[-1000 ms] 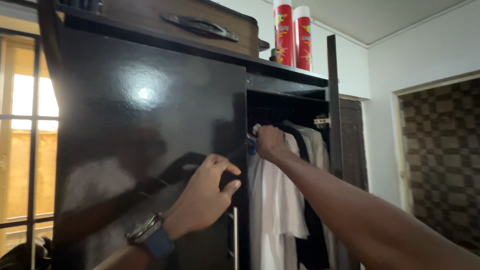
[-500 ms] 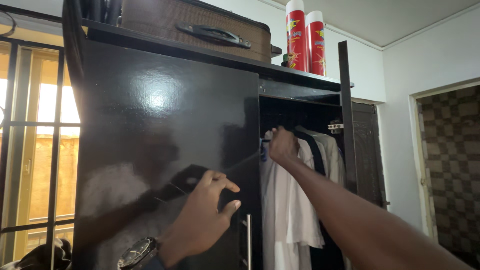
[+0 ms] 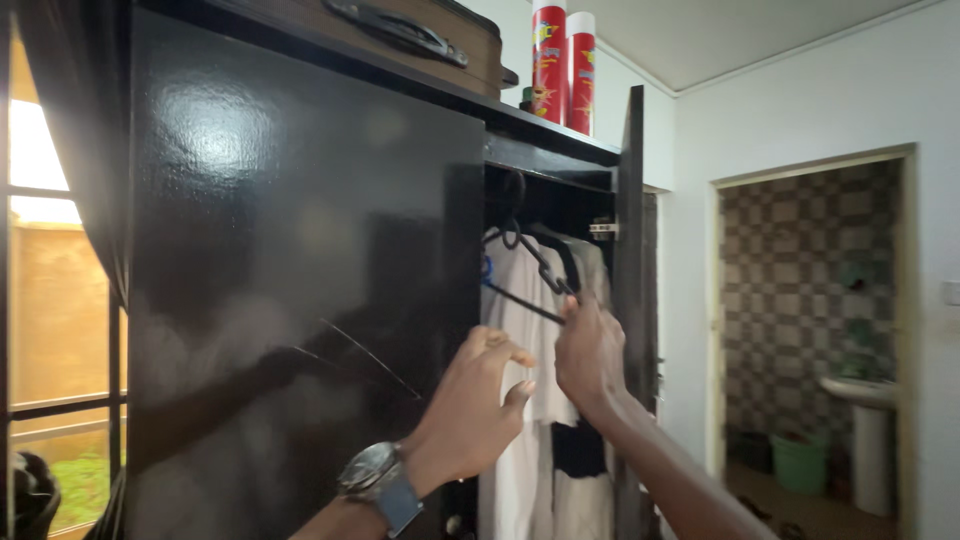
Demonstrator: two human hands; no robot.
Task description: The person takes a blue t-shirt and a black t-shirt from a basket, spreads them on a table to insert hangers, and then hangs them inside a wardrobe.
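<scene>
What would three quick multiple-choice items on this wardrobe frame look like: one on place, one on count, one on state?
1. Where do the red spray cans stand?
A. on top of the wardrobe
B. on the floor
C. inside on a shelf

2. How many red spray cans show?
A. one
B. two
C. four

3. What does the right hand have in its grip?
A. nothing
B. a suitcase handle
C. a black hanger

Answers:
1 A, they stand on the top board beside the brown suitcase.
2 B, two white-capped cans stand side by side.
3 C, its fingers close on the hanger in front of the hung white shirts, while the left hand, with a wristwatch, is open near the door edge.
</scene>
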